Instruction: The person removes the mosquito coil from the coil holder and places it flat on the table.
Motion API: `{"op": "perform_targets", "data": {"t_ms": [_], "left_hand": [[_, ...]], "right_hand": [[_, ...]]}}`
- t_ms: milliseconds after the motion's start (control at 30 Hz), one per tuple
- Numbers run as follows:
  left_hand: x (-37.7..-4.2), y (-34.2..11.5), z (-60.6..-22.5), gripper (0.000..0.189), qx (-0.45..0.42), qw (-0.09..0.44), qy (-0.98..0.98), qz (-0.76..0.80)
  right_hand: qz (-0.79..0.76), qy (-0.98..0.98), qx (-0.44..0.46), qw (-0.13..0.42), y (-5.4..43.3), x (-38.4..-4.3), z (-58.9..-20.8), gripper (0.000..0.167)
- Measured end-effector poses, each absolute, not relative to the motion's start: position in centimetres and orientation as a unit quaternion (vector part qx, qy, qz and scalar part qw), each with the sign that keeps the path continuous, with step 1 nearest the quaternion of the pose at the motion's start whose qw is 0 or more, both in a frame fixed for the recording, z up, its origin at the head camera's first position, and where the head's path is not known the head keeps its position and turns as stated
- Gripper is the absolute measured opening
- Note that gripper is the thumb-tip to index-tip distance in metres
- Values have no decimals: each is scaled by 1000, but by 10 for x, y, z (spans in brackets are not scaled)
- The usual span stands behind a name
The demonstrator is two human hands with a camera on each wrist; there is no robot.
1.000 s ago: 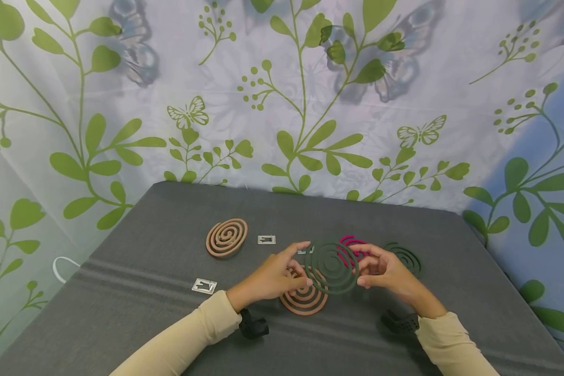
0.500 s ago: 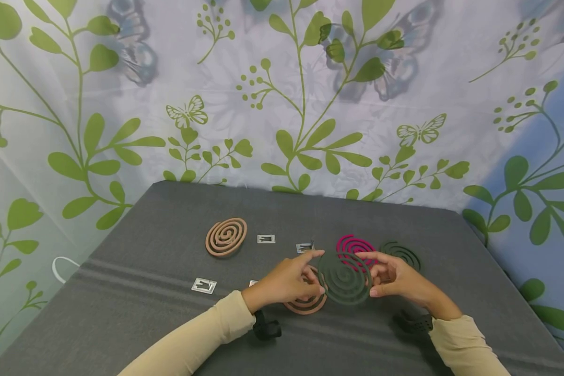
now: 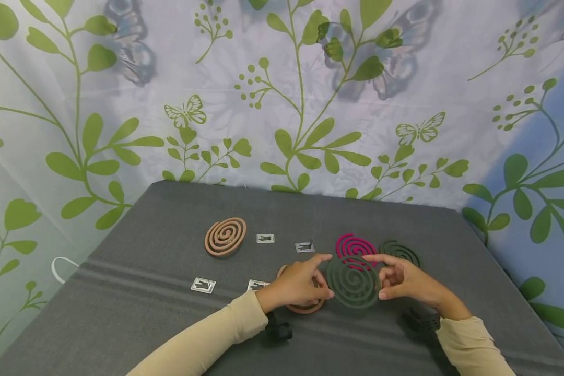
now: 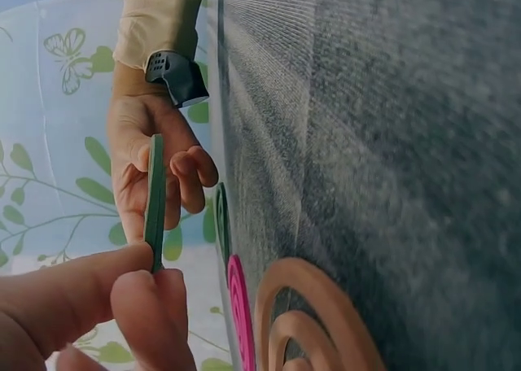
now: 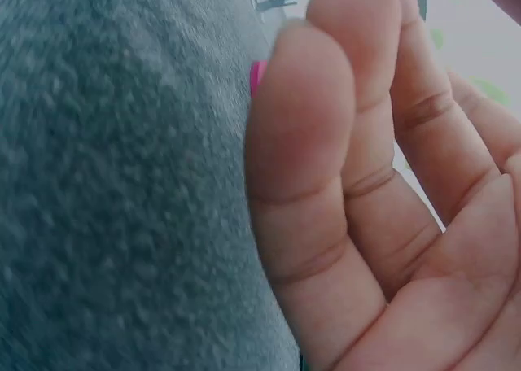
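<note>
We find both hands occupied: the left hand [image 3: 300,282] and right hand [image 3: 406,282] pinch opposite edges of a dark green mosquito coil [image 3: 354,282], held above the tabletop [image 3: 362,350]. Over the last second it slid rightward — off the tan coil [image 3: 305,312], now largely hidden by the left hand, and in front of the pink coil [image 3: 355,248]. A metal coil stand [image 3: 299,247] came fully clear. We judge it mid-carry — not yet laid down.
</note>
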State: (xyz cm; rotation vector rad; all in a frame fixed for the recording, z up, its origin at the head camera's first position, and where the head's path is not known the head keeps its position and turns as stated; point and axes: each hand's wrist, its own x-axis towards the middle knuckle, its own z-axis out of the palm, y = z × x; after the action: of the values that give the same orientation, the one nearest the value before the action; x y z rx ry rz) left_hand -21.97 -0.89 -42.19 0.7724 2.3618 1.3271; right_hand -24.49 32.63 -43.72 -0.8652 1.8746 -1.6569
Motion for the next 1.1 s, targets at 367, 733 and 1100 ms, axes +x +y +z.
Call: {"op": "perform_targets", "data": {"t_ms": [367, 733, 1100], "left_hand": [[-220, -5, -425, 84, 276, 204, 802, 488], [-220, -4, -427, 86, 249, 259, 783, 508], [-218, -4, -428, 84, 240, 276, 786, 499]], "right_hand": [[-594, 682, -321, 279, 332, -247, -438, 71], [-563, 708, -330, 270, 335, -249, -441, 69], [-545, 704, -350, 291, 343, -260, -456, 73]]}}
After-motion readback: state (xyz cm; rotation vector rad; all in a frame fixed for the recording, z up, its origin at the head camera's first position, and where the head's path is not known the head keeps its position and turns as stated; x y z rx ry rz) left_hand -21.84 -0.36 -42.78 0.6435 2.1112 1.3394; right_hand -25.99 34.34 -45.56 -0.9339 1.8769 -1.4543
